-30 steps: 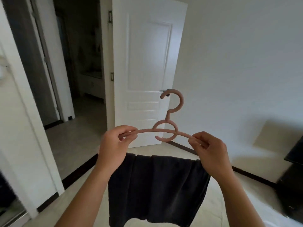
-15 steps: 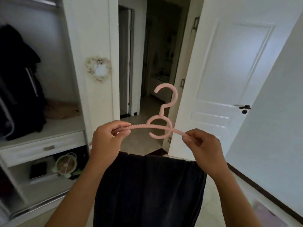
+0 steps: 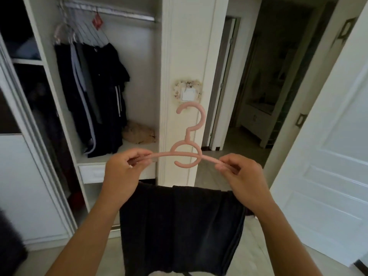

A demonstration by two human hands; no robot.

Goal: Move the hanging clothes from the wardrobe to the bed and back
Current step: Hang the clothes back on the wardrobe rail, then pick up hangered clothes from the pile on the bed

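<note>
You hold the pink hanger (image 3: pixel 186 156) level, your left hand (image 3: pixel 121 174) pinching one arm and your right hand (image 3: pixel 242 179) the other, the dark garment (image 3: pixel 179 228) draped below. The wardrobe rail (image 3: pixel 111 13) sits at eleven o'clock (already crowded). Tilt the hanger while lifting and the garment may slide off.

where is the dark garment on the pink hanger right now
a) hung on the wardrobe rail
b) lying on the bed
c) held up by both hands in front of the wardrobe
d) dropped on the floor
c: the left hand and right hand each pinch an end of the pink hanger, dark garment hanging below.
</note>
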